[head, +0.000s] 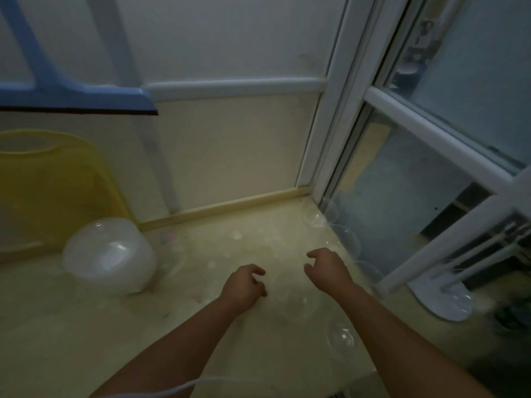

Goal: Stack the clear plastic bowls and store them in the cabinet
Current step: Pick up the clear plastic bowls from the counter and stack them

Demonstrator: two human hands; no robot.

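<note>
My left hand [244,285] hangs over the cream table [86,340] with its fingers curled inward toward my right hand; the blur does not let me tell whether the fingertips touch anything. My right hand [327,268] sits just to the right of it, fingers bent and slightly parted, thumb pointing left, the two hands facing each other across a small gap. A faint clear outline, possibly a clear plastic bowl [290,300], lies between and just near of the two hands; I cannot tell whether either hand grips it. Another clear bowl [342,340] rests on the table beside my right forearm, at the near right. More clear bowls [344,239] stand in a row along the right edge of the table, against the white-framed glass door [416,156], running from the far corner toward me. At the left, well apart from my hands, a cloudy white round container [109,257] sits upside down on the table, and behind it a yellow plastic basket [51,191] leans against the wall. A thin white cord [178,389] crosses my left forearm at the near edge of the view.
</note>
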